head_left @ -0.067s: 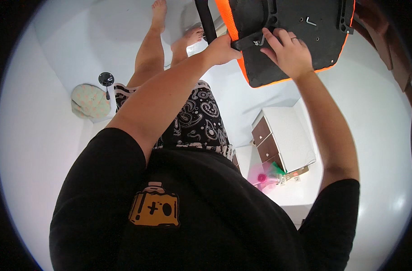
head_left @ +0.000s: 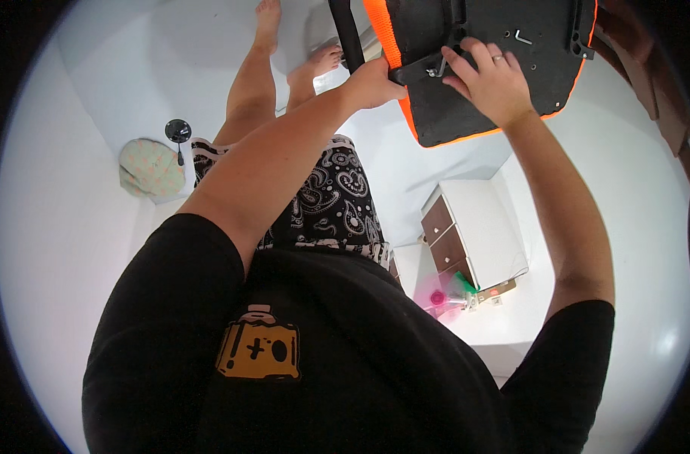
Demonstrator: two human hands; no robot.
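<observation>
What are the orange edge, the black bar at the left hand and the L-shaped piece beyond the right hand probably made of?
Orange edge: probably matte mesh fabric; a fine texture shows.
Black bar: plastic or painted metal; its smooth dark finish leaves this open.
L-shaped piece: likely bare metal, given its silvery shine.

Bright, diffuse light; glare spots on white surface [head_left: 663,340] at right. Soft shadow near drawer cabinet [head_left: 485,227]. Rim black, edges bowed.
</observation>
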